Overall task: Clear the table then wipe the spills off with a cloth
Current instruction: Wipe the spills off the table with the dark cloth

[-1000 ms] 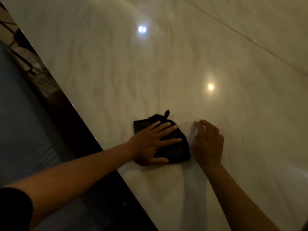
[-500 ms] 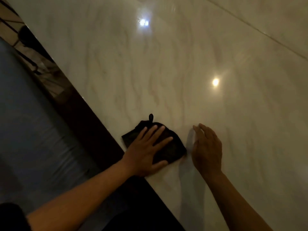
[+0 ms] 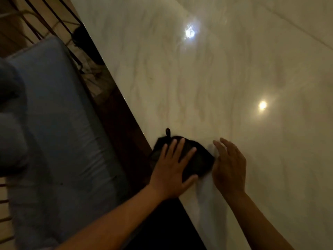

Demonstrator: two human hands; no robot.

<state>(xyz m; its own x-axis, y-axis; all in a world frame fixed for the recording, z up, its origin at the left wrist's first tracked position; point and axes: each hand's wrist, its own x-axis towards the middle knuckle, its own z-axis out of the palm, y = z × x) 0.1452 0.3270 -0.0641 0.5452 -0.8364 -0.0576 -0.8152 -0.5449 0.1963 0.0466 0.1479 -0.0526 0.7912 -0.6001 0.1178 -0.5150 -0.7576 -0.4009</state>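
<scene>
The left hand (image 3: 172, 170) lies flat on a black cloth (image 3: 196, 159), fingers straight and spread, the palm pressing it down onto the pale marble table (image 3: 234, 78). The cloth sits right at the table's left edge, its left part reaching that edge, and a small loop (image 3: 168, 132) sticks out from its far side. The heel of the left hand lies at the edge itself, with the forearm reaching in from beyond it.

The right hand (image 3: 229, 165) is just beside the cloth's right side, fingers relaxed and slightly bent, holding nothing; whether its palm touches the tabletop or the cloth cannot be told in the dim light. Its shadow falls on the marble toward the near edge.

Two bright spots of reflected light (image 3: 262, 105) show on the glossy surface, one toward the far side, one nearer the right. A thin seam crosses the far right corner of the table.

Left of the table stands a blue cushioned seat (image 3: 59, 123), with dark slats (image 3: 45, 20) beyond it
</scene>
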